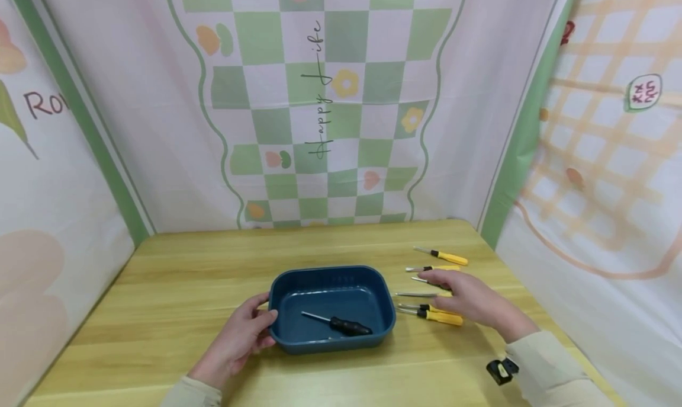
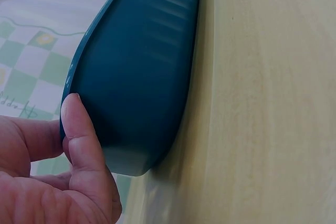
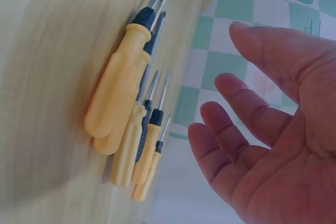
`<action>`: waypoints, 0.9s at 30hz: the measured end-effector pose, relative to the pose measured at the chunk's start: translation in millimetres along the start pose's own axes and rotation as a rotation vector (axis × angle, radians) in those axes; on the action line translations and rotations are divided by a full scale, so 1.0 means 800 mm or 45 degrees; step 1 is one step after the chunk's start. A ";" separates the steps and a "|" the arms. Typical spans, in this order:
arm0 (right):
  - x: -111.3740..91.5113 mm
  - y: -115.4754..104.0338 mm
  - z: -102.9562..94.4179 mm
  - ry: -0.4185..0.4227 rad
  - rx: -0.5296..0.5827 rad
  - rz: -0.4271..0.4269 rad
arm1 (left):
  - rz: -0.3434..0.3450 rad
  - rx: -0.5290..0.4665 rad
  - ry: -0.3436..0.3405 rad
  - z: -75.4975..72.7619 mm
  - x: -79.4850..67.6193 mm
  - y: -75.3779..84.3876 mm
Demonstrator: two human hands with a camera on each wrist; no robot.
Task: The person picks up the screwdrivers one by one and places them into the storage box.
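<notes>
A dark blue rectangular tray (image 1: 335,346) sits on the table, a black-handled screwdriver (image 1: 350,326) lying inside it. My left hand (image 1: 240,336) grips the tray's left end at the rim; the left wrist view shows a fingertip (image 2: 76,111) against the outer wall. Over a row of screwdrivers to the right of the tray is my right hand (image 1: 471,295), fingers spread and holding nothing. Most have yellow handles, like the nearest screwdriver (image 1: 444,318) and the farthest screwdriver (image 1: 452,258). Among them lies another black-handled screwdriver (image 3: 143,135), partly hidden under the hand in the head view.
The wooden table (image 1: 176,294) runs back to a checkered cloth (image 1: 341,122) hanging behind it. Printed cloths also hang along the left and right sides. A small black device (image 1: 502,371) is at my right sleeve (image 1: 549,362).
</notes>
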State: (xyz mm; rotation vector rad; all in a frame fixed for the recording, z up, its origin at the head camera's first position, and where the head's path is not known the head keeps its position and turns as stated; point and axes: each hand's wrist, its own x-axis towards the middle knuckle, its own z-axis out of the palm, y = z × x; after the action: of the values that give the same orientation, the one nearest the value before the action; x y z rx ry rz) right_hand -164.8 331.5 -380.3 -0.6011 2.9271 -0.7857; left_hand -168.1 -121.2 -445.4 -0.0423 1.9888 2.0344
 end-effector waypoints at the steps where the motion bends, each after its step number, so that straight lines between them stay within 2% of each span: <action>1: -0.001 0.001 0.000 -0.008 0.012 0.006 | 0.004 -0.001 0.000 0.000 0.000 0.000; 13: -0.011 0.007 0.007 -0.044 0.053 0.026 | 0.001 0.009 0.012 0.000 0.000 0.000; 27: -0.016 0.015 0.014 -0.076 0.012 0.053 | -0.003 0.009 0.009 -0.001 0.001 0.000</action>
State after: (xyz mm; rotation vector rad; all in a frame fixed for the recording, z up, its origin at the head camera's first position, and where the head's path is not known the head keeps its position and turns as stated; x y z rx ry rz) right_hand -155.9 340.7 -396.3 -0.5516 2.8704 -0.7631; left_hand -168.8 -121.6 -446.0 -0.0509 1.9991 2.0282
